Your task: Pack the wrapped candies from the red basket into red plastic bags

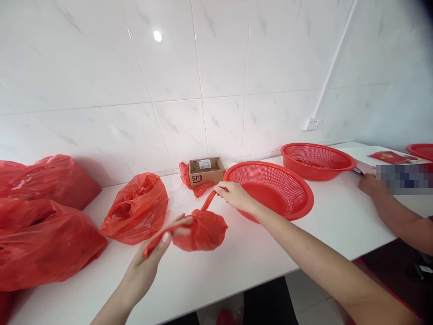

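Note:
A small red plastic bag [204,231] sits bunched on the white table [257,253] in front of me. My left hand [152,257] grips one twisted handle of the bag, pulled toward the near left. My right hand [233,194] pinches the other handle, pulled up and to the far right. The two handles stretch apart over the bag's top. A red mesh basket [270,187] stands just to the right of my right hand.
An open red bag [137,207] lies to the left, with large full red bags [43,225] at the far left. A small cardboard box [206,171] stands by the tiled wall. A second red basket [316,160] and another person's hand [370,185] are at the right.

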Available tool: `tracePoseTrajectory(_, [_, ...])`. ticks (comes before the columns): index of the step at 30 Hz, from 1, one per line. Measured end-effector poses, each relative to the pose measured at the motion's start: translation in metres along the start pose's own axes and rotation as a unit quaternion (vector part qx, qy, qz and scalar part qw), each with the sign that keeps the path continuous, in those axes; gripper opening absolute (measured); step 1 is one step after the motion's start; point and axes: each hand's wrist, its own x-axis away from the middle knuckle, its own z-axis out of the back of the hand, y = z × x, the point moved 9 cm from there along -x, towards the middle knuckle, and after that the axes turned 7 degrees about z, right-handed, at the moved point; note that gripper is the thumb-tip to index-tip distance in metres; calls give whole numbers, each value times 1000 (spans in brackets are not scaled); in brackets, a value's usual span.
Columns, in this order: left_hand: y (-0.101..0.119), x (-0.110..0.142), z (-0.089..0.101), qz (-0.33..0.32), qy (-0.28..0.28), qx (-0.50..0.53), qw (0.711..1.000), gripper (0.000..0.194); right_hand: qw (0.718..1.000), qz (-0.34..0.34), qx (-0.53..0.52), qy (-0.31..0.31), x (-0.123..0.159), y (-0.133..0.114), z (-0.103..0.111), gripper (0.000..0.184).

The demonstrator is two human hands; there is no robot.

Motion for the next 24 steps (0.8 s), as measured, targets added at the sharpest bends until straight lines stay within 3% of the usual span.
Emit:
tracePoseTrajectory(3, [-8,-22,-17,67,5,164,984,42,991,67,-118,-13,0,-39,-6,28])
tracePoseTrajectory(5, [-10,-31,-41,96,-50,188,976,35,977,121,-169,-49,4,-67,-15,25])
tracePoseTrajectory(7, [-8,-34,-60,100,-104,180,973,29,974,147,-149,-83,9,-84,-28,22])
tracePoseTrajectory(9, [-8,-35,-67,92,-111,180,973,31,977,161,-102,-93,14,-89,-38,20])
tracePoseTrajectory(14, [-13,-37,-63,76,-73,168,980,44,985,104,-57,-129,24,-62,-53,20])
tracePoseTrajectory(17, [-14,-39,-58,65,-38,137,988,44,993,64,-74,-70,30,-51,-32,16])
tracePoseTrajectory(20, [-19,-39,-44,84,17,139,987,32,994,60,-93,1,42,-55,-9,12])
tracePoseTrajectory(22, [-20,-38,-35,84,40,121,988,33,994,54,-95,-1,54,-57,-10,11])
tracePoseTrajectory(24, [-14,-38,-33,58,24,87,994,30,995,36,-81,-39,64,-54,-21,13])
